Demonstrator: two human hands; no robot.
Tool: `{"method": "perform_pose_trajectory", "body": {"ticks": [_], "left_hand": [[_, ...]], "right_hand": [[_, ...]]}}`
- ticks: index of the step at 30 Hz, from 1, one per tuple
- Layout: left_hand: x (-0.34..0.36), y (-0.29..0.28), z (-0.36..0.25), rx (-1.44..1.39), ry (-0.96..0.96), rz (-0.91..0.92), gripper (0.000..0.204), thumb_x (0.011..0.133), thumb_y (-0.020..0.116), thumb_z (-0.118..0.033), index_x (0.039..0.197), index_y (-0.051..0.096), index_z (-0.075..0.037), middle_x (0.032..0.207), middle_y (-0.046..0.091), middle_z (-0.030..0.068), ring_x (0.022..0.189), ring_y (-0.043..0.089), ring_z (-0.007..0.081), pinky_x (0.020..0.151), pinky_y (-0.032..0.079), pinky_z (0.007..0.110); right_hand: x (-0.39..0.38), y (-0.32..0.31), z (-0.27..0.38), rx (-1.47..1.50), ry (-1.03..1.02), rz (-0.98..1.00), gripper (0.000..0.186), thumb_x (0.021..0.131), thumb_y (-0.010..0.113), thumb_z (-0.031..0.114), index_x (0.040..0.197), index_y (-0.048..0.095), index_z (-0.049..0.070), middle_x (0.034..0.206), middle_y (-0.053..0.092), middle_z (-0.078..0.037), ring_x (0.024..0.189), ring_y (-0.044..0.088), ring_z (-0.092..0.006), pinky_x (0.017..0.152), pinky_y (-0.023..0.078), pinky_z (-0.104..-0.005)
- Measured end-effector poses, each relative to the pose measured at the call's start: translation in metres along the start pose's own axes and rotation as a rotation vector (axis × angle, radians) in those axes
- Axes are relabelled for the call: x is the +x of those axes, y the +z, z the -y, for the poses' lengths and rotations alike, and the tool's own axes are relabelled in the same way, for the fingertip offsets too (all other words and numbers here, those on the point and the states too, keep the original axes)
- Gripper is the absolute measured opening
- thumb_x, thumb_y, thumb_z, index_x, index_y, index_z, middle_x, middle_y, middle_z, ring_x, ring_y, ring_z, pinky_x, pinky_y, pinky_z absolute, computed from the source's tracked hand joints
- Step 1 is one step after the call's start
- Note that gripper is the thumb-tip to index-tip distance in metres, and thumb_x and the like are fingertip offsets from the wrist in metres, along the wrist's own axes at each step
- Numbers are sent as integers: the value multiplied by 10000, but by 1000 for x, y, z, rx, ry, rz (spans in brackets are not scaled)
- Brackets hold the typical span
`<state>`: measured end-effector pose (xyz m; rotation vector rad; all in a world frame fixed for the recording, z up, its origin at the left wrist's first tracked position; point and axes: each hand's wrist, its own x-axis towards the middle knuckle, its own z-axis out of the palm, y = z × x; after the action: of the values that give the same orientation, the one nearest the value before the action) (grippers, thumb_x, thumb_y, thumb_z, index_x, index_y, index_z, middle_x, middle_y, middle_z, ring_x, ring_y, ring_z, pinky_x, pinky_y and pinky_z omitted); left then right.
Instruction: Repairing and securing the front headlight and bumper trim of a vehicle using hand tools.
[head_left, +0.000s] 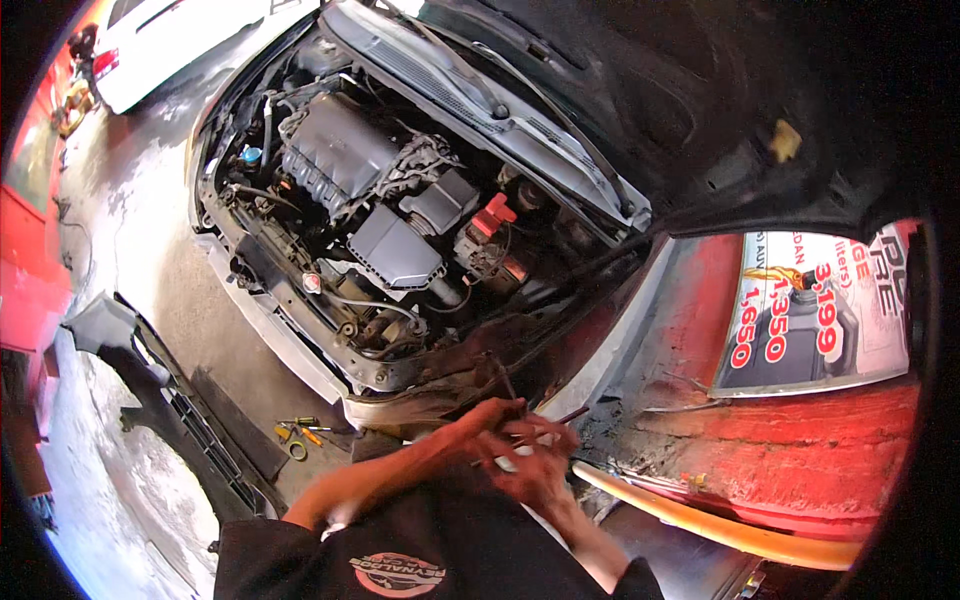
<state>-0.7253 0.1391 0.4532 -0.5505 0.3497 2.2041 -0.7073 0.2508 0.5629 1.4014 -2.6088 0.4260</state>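
My two hands meet in front of my chest, beside the front corner of an open engine bay [380, 200]. My left hand [490, 420] has its fingers bent over my right hand [535, 465], which is closed. Out of the right hand's far side sticks a thin dark rod [572, 414]; its kind is unclear. Small white patches [515, 459] show among the fingers, too blurred to name. The car's pale fender [610, 345] lies just beyond the hands.
A removed dark bumper [190, 395] lies on the floor at left, with several small tools [305, 430] and a tape roll [297, 451] nearby. The raised hood [720, 110] hangs at upper right. An orange-yellow curved edge [710, 515] and a printed banner [815, 310] are at right.
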Motion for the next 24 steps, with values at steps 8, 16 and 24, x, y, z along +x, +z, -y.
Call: {"method": "perform_pose_trajectory", "body": {"ticks": [8, 16, 24], "left_hand": [[19, 2, 13, -220, 73, 78, 224, 947, 441, -242, 896, 522, -39, 815, 556, 60, 754, 536, 189, 748, 444, 313], [29, -11, 10, -285, -19, 278, 196, 943, 432, -186, 916, 510, -7, 873, 542, 85, 829, 539, 199, 789, 477, 326], [31, 4, 7, -445, 38, 189, 209, 970, 353, -196, 874, 466, -49, 828, 532, 118, 830, 556, 261, 805, 495, 381]], "right_hand": [[-15, 18, 15, 350, 780, -372, 663, 678, 697, 100, 1281, 427, 44, 1245, 412, -171, 1130, 368, -359, 986, 243, -477], [-1, -25, 0, -269, 225, 318, 451, 659, 575, -35, 1002, 666, 245, 1283, 402, -59, 1216, 293, -332, 981, 251, -461], [-41, 16, 16, 639, 1500, -497, 642, 815, 679, 133, 1336, 310, 62, 1257, 375, -113, 1161, 400, -220, 933, 368, -384]]}}
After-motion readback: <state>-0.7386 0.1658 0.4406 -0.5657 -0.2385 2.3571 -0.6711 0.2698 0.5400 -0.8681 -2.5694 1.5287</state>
